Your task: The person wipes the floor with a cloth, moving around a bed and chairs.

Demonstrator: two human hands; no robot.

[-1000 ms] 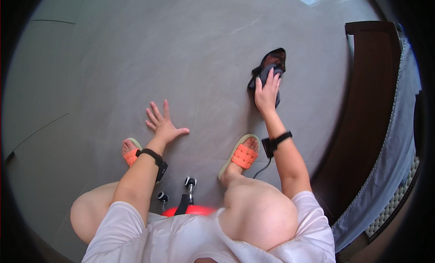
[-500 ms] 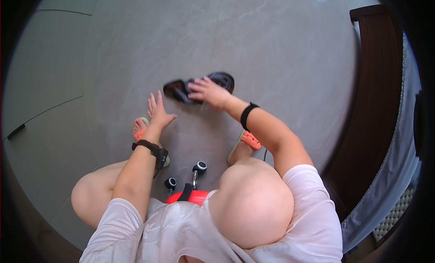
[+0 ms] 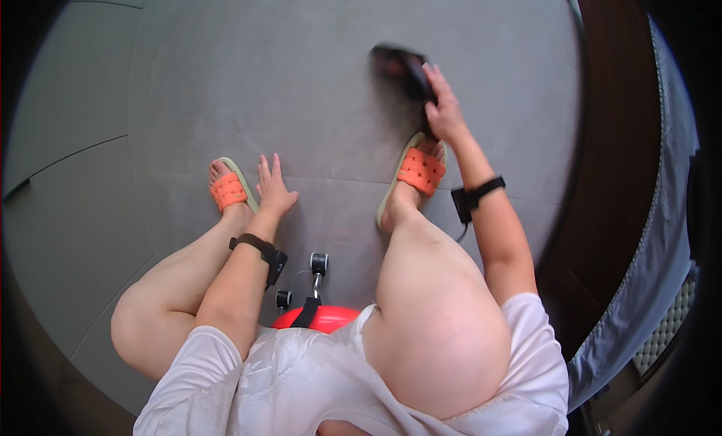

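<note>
My right hand (image 3: 445,109) is stretched forward beyond my right foot, its fingers and thumb against the near right side of a dark shoe (image 3: 406,71). Motion smears the shoe, so its details and whether it is one shoe or a pair cannot be made out. My left hand (image 3: 276,189) hovers beside my left foot. Its fingers are spread and hold nothing.
Orange slippers (image 3: 421,171) are on both of my feet. Beneath me is a red stool seat (image 3: 331,318) with small caster wheels (image 3: 319,264). A dark wooden frame (image 3: 620,143) runs along the right, with light fabric (image 3: 639,286) beside it. Grey cabinet panels (image 3: 68,210) line the left.
The dark shoe has moved forward and to the right along with my right hand, from between my feet to beyond my right foot. My left hand has shifted slightly.
</note>
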